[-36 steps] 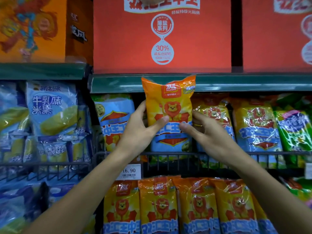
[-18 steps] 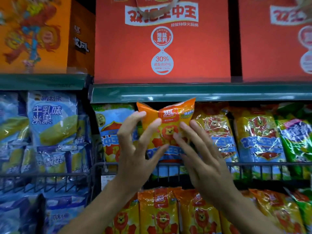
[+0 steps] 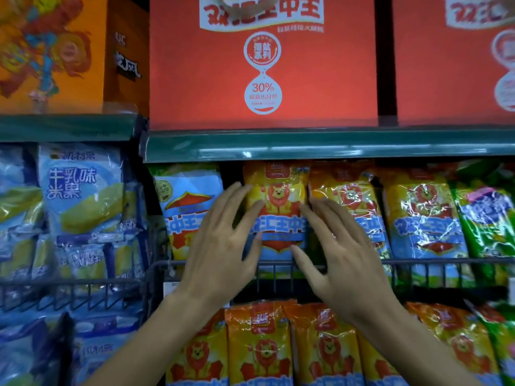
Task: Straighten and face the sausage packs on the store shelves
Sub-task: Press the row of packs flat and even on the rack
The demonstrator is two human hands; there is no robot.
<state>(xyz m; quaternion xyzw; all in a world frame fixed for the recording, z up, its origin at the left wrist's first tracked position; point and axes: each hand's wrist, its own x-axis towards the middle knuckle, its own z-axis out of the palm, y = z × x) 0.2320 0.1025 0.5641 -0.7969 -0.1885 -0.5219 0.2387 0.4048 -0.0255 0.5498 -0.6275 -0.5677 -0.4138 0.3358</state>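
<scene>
Now both hands are spread wide with straight fingers, the left hand (image 3: pixel 223 246) and right hand (image 3: pixel 342 254) flanking the orange pack (image 3: pixel 278 210), fingertips at its edges, probably to square it face-out. It stands upright behind the wire rail (image 3: pixel 446 261), with a dark gap beyond the left fingertips and a neighbouring pack (image 3: pixel 354 207) crowding the right.

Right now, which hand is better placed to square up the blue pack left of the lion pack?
Left, probably. The left hand already overlaps the blue pack; the right hand sits beyond the lion pack.
</scene>
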